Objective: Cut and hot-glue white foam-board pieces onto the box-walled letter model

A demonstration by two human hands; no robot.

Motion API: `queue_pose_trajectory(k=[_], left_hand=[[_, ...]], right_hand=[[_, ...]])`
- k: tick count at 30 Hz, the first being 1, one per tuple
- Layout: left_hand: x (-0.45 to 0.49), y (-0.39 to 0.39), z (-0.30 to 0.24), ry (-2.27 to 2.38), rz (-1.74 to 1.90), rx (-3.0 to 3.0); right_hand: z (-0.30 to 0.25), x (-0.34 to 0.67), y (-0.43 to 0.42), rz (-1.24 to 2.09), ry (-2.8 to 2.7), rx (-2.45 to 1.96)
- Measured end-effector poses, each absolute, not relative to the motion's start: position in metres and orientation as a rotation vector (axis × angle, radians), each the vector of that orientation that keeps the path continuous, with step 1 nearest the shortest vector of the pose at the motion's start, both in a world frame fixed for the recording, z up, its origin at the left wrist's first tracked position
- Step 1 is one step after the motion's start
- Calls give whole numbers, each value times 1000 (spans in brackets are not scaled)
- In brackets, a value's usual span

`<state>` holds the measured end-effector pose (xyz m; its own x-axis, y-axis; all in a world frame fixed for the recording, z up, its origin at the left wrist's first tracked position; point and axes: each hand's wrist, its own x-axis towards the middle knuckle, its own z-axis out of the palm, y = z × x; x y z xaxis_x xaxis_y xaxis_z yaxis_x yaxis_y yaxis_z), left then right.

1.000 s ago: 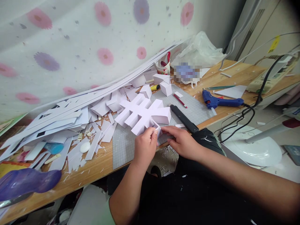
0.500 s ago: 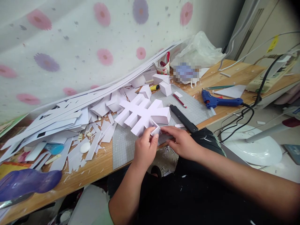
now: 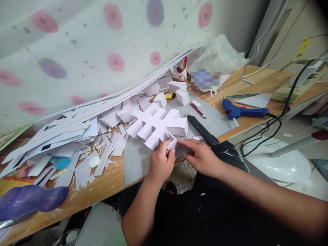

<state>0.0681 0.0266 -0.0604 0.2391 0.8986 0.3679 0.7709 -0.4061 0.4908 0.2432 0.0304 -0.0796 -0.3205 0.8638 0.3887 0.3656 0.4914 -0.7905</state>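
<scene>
I pinch a small paper flap (image 3: 172,144) between the thumb and forefinger of my left hand (image 3: 162,161), at the near end of the white paper shape (image 3: 159,123). My right hand (image 3: 203,156) is loosely open, its fingertips right beside the flap. The shape lies on the grey mat (image 3: 135,165) by the desk's (image 3: 98,191) front edge; a blue glue gun (image 3: 243,111) sits to the right, near that edge.

Readable text: none | yellow tag (image 3: 303,47): illegible | cup (image 3: 179,75) print: illegible
</scene>
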Motion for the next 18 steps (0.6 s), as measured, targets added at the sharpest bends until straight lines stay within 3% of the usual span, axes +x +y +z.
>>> queue_pose_trajectory(k=[18], left_hand=[[66, 26, -70, 1535, 998, 2222]], right_hand=[[-83, 238, 40, 601, -1860, -1034]])
